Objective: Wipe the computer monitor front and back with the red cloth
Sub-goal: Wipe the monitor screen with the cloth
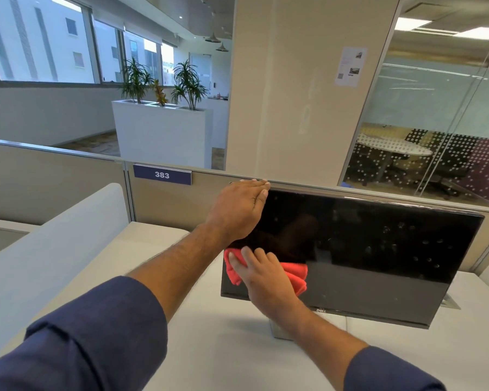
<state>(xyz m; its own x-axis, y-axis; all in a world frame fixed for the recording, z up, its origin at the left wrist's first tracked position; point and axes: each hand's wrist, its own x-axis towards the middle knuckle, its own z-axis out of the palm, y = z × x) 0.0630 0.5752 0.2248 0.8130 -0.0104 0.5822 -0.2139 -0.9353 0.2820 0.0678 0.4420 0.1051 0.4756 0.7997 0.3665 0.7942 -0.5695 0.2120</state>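
We brace the monitor (364, 249) on the white worktop (223, 348) with our left hand (237, 210), its straight fingers laid flat over the top left corner, probably so the screen does not tip or swivel under pressure. Our right hand (266, 280) presses the red cloth (294, 273) against the lower left of the screen with nearly straight fingers, gripping nothing else. The monitor's back faces away, most of its stand is hidden, and we cannot tell how clean the dark glass is.

your right hand (261, 273) covers the red cloth's (295, 273) middle — the monitor's (378, 249) back and most of its stand stay hidden from you.
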